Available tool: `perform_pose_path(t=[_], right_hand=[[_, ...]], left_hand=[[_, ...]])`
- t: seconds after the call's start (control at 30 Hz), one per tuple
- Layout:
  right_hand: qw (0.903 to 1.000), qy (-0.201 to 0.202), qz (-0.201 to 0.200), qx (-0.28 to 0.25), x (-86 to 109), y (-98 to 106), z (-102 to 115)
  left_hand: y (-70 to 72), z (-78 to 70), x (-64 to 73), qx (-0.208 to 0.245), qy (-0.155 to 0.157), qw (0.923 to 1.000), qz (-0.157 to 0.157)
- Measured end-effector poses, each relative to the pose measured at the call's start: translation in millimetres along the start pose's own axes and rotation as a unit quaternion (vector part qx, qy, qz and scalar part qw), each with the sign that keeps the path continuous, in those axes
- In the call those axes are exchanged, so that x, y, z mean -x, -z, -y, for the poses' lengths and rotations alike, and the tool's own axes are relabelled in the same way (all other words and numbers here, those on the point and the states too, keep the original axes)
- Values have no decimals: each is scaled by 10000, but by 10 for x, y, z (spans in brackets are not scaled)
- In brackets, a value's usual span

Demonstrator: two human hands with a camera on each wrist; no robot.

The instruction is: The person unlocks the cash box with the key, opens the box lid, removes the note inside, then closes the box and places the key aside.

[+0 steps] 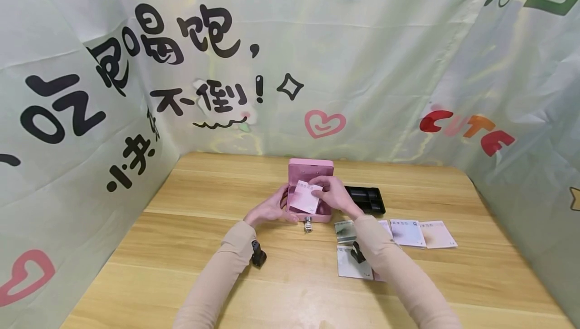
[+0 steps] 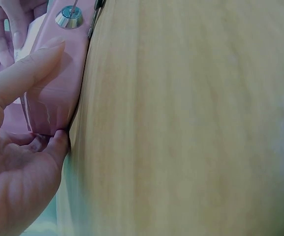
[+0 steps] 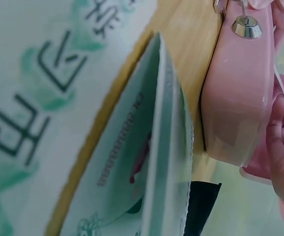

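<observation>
A small pink cash box (image 1: 322,218) stands at the table's back middle, its lid raised. At its left end, my left hand (image 1: 270,209) grips it. In the left wrist view, the thumb (image 2: 33,71) lies along the box's front wall and the other fingers bend against its end. My right hand (image 1: 337,195) pinches a folded pink play banknote (image 1: 303,199) over the opening, tilted, its lower part overlapping the box. The silver lock (image 3: 247,27) sits on the front wall, with keys (image 1: 308,227) hanging from it.
A black compartment tray (image 1: 376,202) lies right of the box. Folded play banknotes are laid out at the right: green (image 1: 345,232), blue (image 1: 407,233), pale orange (image 1: 438,235) and grey-green (image 1: 351,264), some partly under the right forearm. Printed cloth (image 1: 371,82) hangs behind the table.
</observation>
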State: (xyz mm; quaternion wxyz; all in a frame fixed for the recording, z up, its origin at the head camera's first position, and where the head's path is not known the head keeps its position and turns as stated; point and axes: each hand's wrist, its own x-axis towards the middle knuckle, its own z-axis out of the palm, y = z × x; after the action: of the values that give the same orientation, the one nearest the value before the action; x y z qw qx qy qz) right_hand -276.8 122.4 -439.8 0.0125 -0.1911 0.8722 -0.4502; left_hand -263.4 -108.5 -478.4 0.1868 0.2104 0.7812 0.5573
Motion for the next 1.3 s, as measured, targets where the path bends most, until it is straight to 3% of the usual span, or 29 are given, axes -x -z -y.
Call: perform_pose_path(t=[0.17, 0.6, 0.8, 1.3], right_hand=[[9993, 59, -156, -324, 45, 35, 5], [9929, -48, -36, -1187, 255, 255, 64], [9903, -128, -96, -1379, 387, 366, 59], [9823, 228, -572, -1770, 731, 683, 42]], left_hand=[[4, 9, 0, 114, -20, 9999, 51], [3, -5, -21, 305, 225, 9993, 2], [2, -13, -22, 169, 318, 9994, -10], [9, 29, -47, 442, 81, 9990, 65]])
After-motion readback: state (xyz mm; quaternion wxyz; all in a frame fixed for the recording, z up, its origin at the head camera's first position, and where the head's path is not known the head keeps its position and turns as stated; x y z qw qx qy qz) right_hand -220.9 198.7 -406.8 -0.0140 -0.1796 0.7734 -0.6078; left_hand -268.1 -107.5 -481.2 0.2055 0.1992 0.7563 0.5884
